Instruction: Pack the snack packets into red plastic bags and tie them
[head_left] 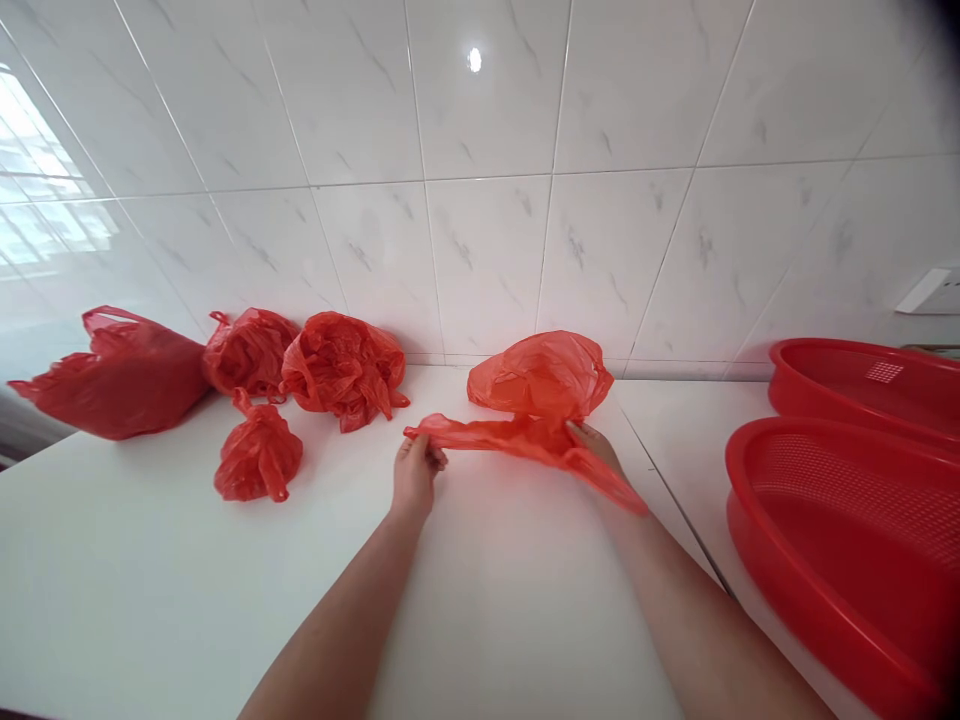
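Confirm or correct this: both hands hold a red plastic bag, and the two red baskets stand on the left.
Wrong side: the head view shows the two red baskets on the right. The left hand and right hand do hold a red plastic bag.

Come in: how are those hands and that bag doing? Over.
Left hand and right hand: both holding. Translucent red plastic bag: stretched between them. Nearer round red plastic basket: right side, apart from hands.
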